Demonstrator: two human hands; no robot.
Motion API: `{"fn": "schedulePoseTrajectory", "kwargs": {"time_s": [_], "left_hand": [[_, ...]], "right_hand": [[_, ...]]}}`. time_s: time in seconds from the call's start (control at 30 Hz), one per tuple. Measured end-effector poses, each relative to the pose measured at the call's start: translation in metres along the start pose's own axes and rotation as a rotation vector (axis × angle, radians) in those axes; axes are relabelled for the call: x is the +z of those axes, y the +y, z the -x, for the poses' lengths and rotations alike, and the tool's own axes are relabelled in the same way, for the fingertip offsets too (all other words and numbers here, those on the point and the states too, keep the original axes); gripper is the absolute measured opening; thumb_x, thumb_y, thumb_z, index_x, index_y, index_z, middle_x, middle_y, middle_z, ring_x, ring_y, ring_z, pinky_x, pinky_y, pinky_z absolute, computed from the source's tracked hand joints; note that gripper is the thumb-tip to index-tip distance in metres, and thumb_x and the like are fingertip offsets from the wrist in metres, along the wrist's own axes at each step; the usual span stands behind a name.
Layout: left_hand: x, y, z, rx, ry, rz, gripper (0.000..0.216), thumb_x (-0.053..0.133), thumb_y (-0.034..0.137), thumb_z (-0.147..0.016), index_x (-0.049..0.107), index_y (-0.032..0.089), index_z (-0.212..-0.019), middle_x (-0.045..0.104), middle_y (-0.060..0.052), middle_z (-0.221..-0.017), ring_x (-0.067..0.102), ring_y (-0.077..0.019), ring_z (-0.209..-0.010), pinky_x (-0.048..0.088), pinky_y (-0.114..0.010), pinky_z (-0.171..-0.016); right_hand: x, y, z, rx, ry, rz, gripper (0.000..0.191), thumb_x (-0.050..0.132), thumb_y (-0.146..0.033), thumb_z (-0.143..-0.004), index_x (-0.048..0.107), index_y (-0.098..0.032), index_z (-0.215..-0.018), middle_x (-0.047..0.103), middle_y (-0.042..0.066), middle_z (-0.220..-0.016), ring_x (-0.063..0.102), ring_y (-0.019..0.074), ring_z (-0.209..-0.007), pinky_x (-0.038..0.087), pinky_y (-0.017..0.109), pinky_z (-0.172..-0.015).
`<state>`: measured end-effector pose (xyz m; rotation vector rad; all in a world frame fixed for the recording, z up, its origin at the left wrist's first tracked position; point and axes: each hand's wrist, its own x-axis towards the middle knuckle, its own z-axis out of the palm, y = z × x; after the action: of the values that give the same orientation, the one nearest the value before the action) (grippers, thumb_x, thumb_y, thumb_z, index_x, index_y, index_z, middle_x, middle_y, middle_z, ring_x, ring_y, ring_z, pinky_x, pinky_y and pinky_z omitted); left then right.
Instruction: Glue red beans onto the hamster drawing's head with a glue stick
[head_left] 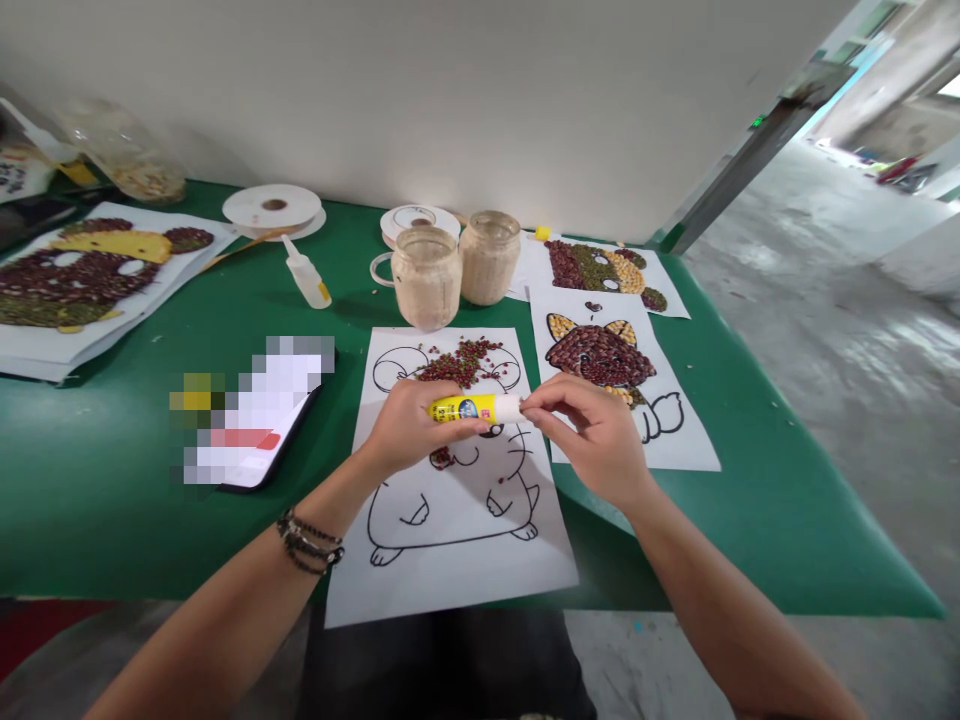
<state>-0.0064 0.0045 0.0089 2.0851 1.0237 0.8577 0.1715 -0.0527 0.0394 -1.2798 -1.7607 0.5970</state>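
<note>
Glue stick (472,409) lies level between your two hands, its long axis running parallel to the near edge of the bench (750,560). Your left hand (409,425) is clamped around the yellow barrel; the white end points right, straight at your right hand (600,440), which is the nearer one to that end. Your right thumb and finger come together at its tip, but you cannot tell from here whether they grip it or only touch it. The stick is held over the upper half of one sheet with an animal outline (450,585), whose lower edge overhangs the bench's near edge. Loose beans (461,362), too many to count, are heaped near the top of that sheet, with a few lower down.

To your left is one phone (259,420), tilted toward the near left corner. To your right lies one fox sheet (667,455), partly covered in beans, toward the bench's right edge.

Farther off you have two cloudy jars (427,290) side by side and one squeeze bottle (309,280) left of them. One bean-covered sheet (172,280) tops a stack at the left edge; another bean picture (675,302) is by the far right corner. White reels (255,205) sit in two spots along the far edge, and one clear container (124,165) stands near the far left corner.
</note>
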Motion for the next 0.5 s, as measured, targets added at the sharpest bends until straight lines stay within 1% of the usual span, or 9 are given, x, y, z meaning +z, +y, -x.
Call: {"fn": "schedulePoseTrajectory", "kwargs": {"time_s": [0.13, 0.27, 0.4, 0.5], "left_hand": [[-0.0004, -0.0004, 0.0002, 0.001, -0.007, -0.013, 0.034, 0.057, 0.047, -0.063, 0.051, 0.015, -0.051, 0.044, 0.004, -0.041, 0.036, -0.0065, -0.040, 0.026, -0.019, -0.039], [-0.0004, -0.0005, -0.0004, 0.011, 0.010, -0.005, 0.034, 0.058, 0.047, -0.062, 0.049, 0.015, -0.050, 0.042, 0.005, -0.041, 0.034, -0.0058, -0.040, 0.025, -0.019, -0.039], [-0.0017, -0.0001, -0.0014, 0.012, 0.041, 0.023, 0.034, 0.058, 0.046, -0.061, 0.047, 0.016, -0.049, 0.039, 0.006, -0.039, 0.031, -0.0054, -0.039, 0.025, -0.019, -0.038], [-0.0027, 0.0000, -0.0016, 0.006, 0.041, 0.027, 0.033, 0.059, 0.045, -0.061, 0.047, 0.016, -0.049, 0.039, 0.006, -0.039, 0.031, -0.0055, -0.039, 0.024, -0.019, -0.038]], "right_hand": [[0.0023, 0.0010, 0.0001, 0.195, -0.039, -0.237, 0.006, 0.056, -0.022, -0.072, 0.058, -0.017, -0.068, 0.057, -0.001, -0.067, 0.050, 0.0077, -0.059, 0.041, 0.021, -0.053], [0.0027, 0.0033, -0.0009, 0.372, -0.087, -0.492, 0.011, 0.060, -0.027, -0.067, 0.058, -0.016, -0.066, 0.054, -0.003, -0.059, 0.048, 0.0063, -0.054, 0.042, 0.021, -0.051], [0.0042, 0.0037, -0.0006, 0.479, -0.176, -0.722, 0.017, 0.063, -0.031, -0.064, 0.055, -0.016, -0.061, 0.050, -0.003, -0.057, 0.046, 0.0051, -0.050, 0.043, 0.020, -0.049], [0.0049, 0.0045, 0.0013, 0.511, -0.161, -0.829, 0.019, 0.062, -0.032, -0.065, 0.053, -0.016, -0.059, 0.046, -0.004, -0.054, 0.043, 0.0043, -0.047, 0.042, 0.019, -0.047]]}}
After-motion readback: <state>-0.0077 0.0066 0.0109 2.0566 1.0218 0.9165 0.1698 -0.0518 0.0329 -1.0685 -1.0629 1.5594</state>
